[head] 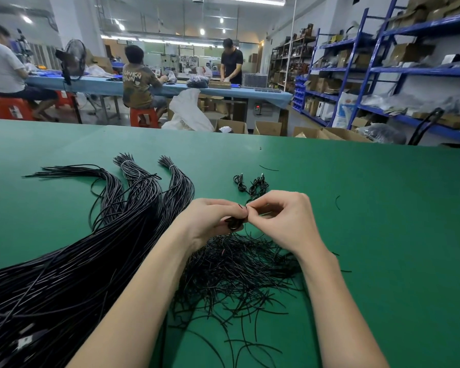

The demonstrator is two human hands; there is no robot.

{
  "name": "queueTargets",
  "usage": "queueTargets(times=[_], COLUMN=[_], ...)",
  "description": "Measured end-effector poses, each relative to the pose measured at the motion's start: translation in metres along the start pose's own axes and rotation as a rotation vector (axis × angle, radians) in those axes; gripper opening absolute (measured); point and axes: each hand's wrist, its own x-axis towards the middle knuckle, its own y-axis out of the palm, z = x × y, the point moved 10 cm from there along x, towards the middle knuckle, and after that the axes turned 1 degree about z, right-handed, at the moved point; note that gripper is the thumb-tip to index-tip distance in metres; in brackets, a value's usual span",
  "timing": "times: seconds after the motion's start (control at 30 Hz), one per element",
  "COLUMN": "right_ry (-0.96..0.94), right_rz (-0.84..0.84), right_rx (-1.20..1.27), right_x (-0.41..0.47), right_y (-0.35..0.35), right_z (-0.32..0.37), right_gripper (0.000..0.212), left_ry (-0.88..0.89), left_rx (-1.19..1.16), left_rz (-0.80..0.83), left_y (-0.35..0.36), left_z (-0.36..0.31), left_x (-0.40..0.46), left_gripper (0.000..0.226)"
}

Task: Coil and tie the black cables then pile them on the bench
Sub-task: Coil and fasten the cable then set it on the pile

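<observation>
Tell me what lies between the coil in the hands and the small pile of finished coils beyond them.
Nothing visible does. The coil, gripped by the left hand and pinched by the right hand, sits just short of the finished pile; only bare green bench lies between.

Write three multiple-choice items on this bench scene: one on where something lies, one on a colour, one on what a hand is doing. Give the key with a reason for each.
1. Where do the small finished coils lie?
A. Beyond the hands, further up the bench
B. On the person's lap
C. Under the long cables

2. What colour is the bench top?
A. Blue
B. Green
C. Grey

3. What is the left hand doing?
A. Lying flat on the bench
B. Hanging off the edge
C. Holding a small black coil

Key: 1 A, the little coils sit past the fingertips, apart from the long cables. 2 B, the surface is green all over. 3 C, its fingers curl round the coil while the right hand pinches a thin tie at it.
</observation>
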Motion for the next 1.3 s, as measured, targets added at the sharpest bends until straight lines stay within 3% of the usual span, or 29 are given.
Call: queueTargets(times=[0.2,0.5,0.73,0.93,1.17,1.3], right_ry=[-0.043,0.069,0.094,0.161,0.065,0.022], right_rz=[0.025,0.114,0.103,0.113,0.146,0.13], right_rx=[0.122,0.15,0.1,0.196,-0.033,-0.037], right_x=[-0.002,-0.002,0.002,0.003,0.006,0.005], right_y=[-0.001,0.003,0.004,0.001,-0.008,-0.008], right_z=[0.005,-0.009,-0.009,-0.015,-0.006,0.001], right_gripper=[0.017,0.021,0.012,0.012,0.016,0.015], left_ry=[-0.071,-0.065,0.07,0.146,0.097,0.02], left_rx=[-0.138,-0.163,-0.031,-0.039,-0.123,-0.262], left_rz=[0.094,0.088,-0.025,-0.04,0.03,0.041], left_y=[0.011,0.011,0.002,-0.001,0.006,0.006], left_z=[0.007,0.011,0.0,-0.008,-0.004,0.001], left_x=[0.001,0.003,0.004,0.005,0.007,0.007], left_gripper=[0.017,0.019,0.01,0.013,0.011,0.013])
